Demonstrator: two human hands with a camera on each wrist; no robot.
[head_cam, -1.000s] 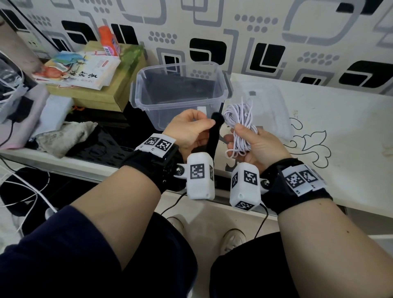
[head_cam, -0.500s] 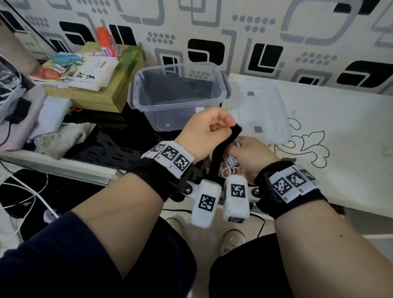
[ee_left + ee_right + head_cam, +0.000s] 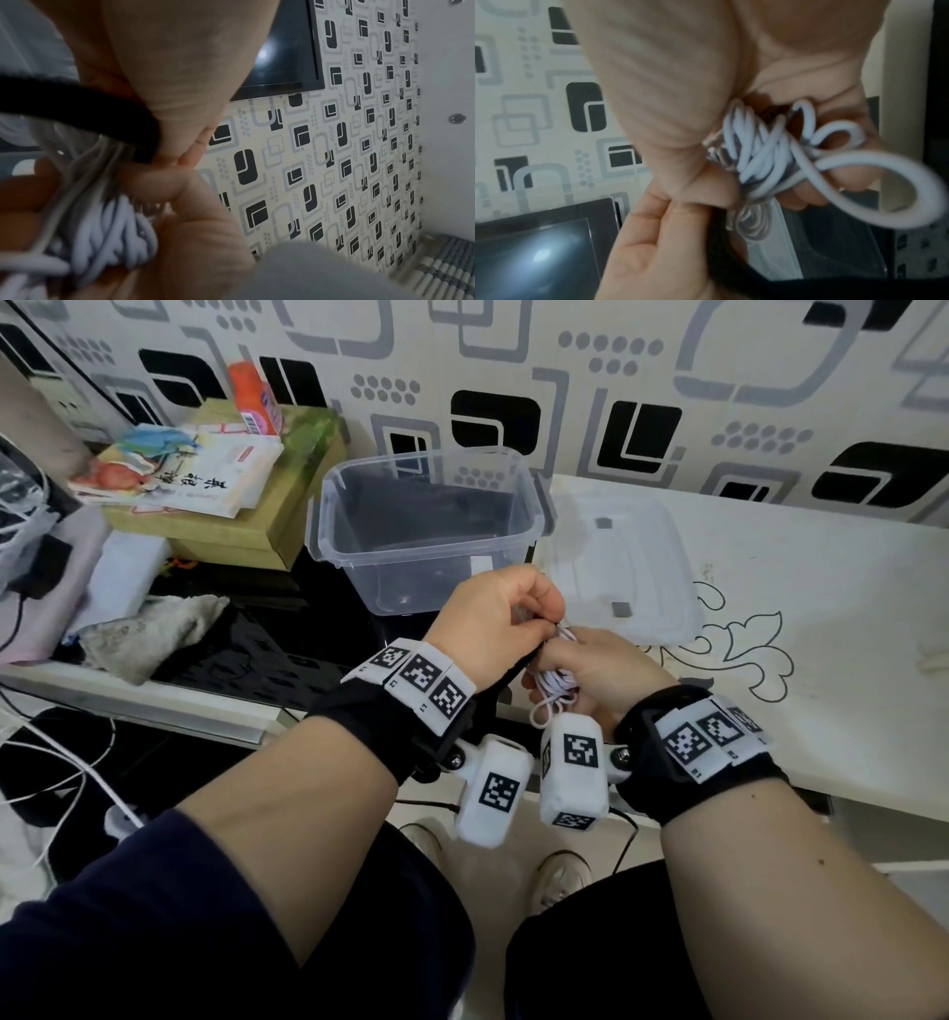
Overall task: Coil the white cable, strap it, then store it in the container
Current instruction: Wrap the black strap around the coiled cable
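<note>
Fingers [image 3: 539, 603] of the left hand [image 3: 493, 618] are curled and pinch the end of a black strap [image 3: 77, 105] at the centre of the head view, right against the right hand [image 3: 601, 670]. That right hand's fingers are closed around a bundle of coiled white cable [image 3: 557, 683], with a few loops hanging below the palm. In the left wrist view, the strap runs from the left edge of the frame into the pinch, lying across the top of the cable strands. In the right wrist view, the cable loops [image 3: 765, 154] bunch at the centre of the frame and one large loop swings out toward the right edge. Both hands hover above the near edge of the desk [image 3: 821, 618]. Just above the hands in the head view stands a clear plastic container [image 3: 426, 526], open at the top. Its clear lid [image 3: 631, 567] lies flat on the desk to the right of it. At the upper left of the frame sit a stack of books [image 3: 190, 474] and an orange bottle [image 3: 254, 397].
</note>
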